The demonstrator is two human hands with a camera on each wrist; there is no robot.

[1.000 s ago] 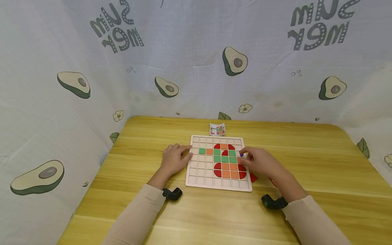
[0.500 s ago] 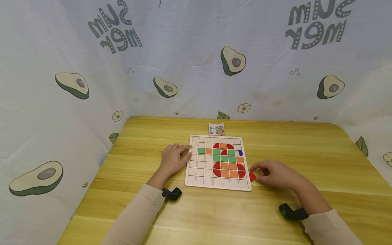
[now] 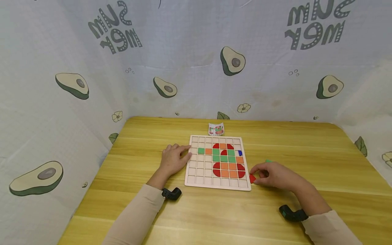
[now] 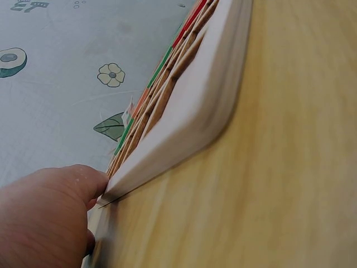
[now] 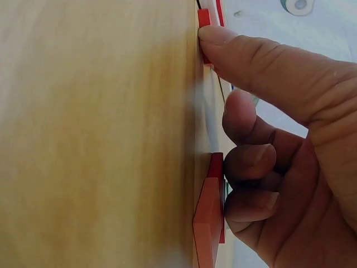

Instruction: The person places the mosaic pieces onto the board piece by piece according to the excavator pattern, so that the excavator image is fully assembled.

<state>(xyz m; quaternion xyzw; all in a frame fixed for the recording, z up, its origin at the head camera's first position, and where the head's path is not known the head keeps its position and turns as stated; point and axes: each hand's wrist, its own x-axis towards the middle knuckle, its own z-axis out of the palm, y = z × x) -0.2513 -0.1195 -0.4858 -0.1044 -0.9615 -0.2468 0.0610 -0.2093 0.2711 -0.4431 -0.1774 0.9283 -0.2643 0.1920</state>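
Note:
A pale wooden grid board [image 3: 200, 172] lies on the table, bearing green, orange and red tiles plus one blue piece [image 3: 240, 153] near its right edge. My left hand [image 3: 174, 159] rests beside the board, thumb and index fingertips touching its left edge; in the left wrist view the thumb [image 4: 83, 181] meets the corner of that edge. Just off the board's right side, my right hand [image 3: 277, 175] pinches a small red tile [image 3: 252, 178] between thumb and index finger. The other right fingers curl inward in the right wrist view.
Behind the board stands a small curved pattern card [image 3: 216, 129]. A green piece [image 3: 268, 161] shows past the right hand. Below the curled fingers lie an orange tile [image 5: 206, 223] and a dark red one [image 5: 216, 164]. A printed curtain [image 3: 196, 85] borders the table.
My right hand has left the blue piece on the board, moved right and toward me, and taken hold of the red tile. The left hand has stayed at the board's edge.

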